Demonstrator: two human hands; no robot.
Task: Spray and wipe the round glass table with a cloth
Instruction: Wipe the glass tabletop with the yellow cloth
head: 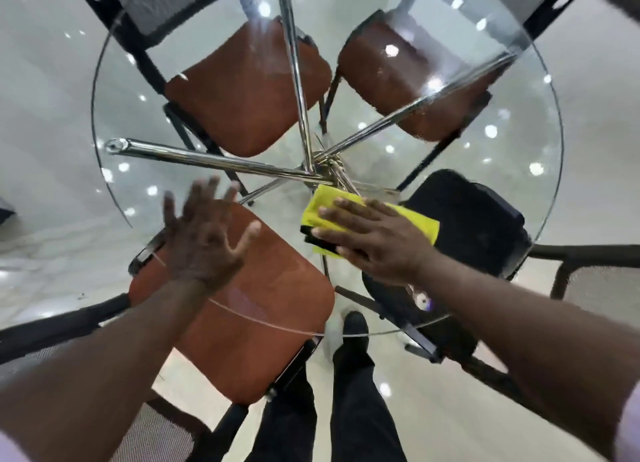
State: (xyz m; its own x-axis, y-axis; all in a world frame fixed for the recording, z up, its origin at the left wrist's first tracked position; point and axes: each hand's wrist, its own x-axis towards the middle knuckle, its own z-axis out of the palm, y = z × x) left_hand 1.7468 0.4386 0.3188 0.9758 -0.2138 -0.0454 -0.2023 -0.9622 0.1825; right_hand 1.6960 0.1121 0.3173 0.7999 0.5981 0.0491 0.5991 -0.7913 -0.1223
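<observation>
Right hand (pixel 374 240) is lying flat on the yellow cloth (pixel 417 222), fingers straight & a bit spread, palm down, pressing it onto the glass rather than curling round it. Cloth is folded, w/ a dark strip showing at its near-left edge by the fingertips, and is sitting on the round glass table (pixel 512 171) just to the near side of centre, beside the spot where the chrome legs (pixel 214 158) are meeting underneath. Left hand (pixel 204 240) is hanging open over the near-left part of the top, fingers splayed wide, holding nothing, well apart from the cloth; it's motion-blurred, so can't tell whether it's touching the glass. Showing through the top: a brown-seated chair (pixel 263 323) under the left forearm, two more brown seats on the far side, & a black chair (pixel 478 219) on the right, partly under the cloth's right end. Person's dark trouser legs & a black shoe (pixel 355 323) are standing at the near rim. Small light reflections are dotting the glass & the pale floor (pixel 45 115)
</observation>
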